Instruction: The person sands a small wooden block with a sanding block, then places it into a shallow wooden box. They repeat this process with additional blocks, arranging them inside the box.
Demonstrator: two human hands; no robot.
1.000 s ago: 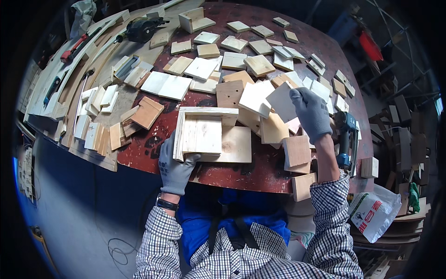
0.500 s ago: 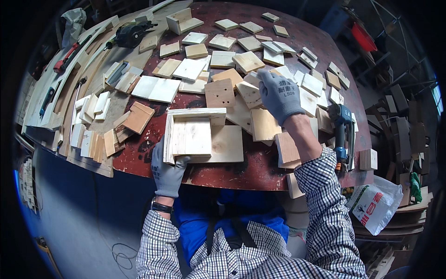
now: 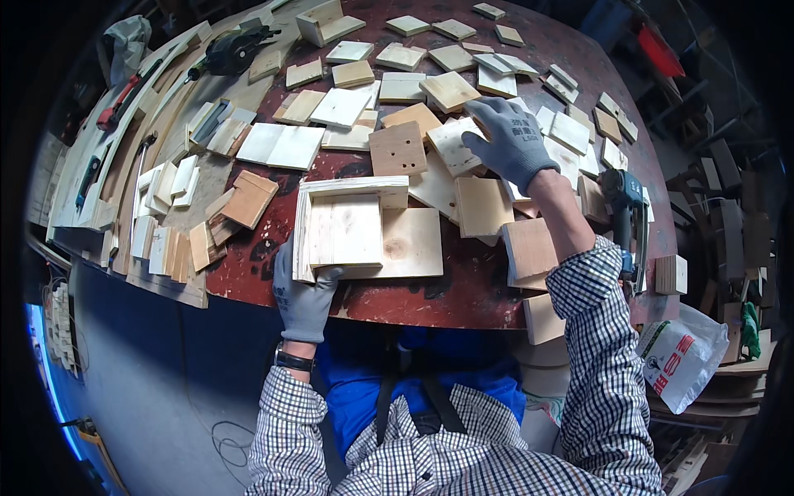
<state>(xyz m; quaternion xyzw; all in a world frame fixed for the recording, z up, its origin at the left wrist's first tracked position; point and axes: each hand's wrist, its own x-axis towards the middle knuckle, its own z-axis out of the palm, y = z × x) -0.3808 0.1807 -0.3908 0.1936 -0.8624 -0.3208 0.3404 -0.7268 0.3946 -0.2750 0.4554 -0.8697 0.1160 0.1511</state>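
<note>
My left hand (image 3: 303, 296), in a grey work glove, grips a small frame of pale wood boards (image 3: 343, 236) by its lower left corner at the table's near edge. The frame has upright sides at the left and the far edge. A flat pale board (image 3: 416, 248) shows beside and under it. My right hand (image 3: 514, 142), gloved the same way, hovers over loose wood pieces, thumb and fingers apart. Closest to its thumb is a pale knotted board (image 3: 456, 147). A brown board with several holes (image 3: 398, 150) lies between the frame and that hand.
Many loose boards cover the dark red table (image 3: 256, 279). At the right lie a blue-black nail gun (image 3: 626, 217) and a thick wood block (image 3: 671, 274). A black power tool (image 3: 238, 50) and a hammer (image 3: 144, 149) lie at the left. A white plastic bag (image 3: 685, 357) hangs low right.
My right hand's fingers have spread, and it has shifted slightly. My left hand keeps its hold on the wooden frame. The whole view has shifted a little.
</note>
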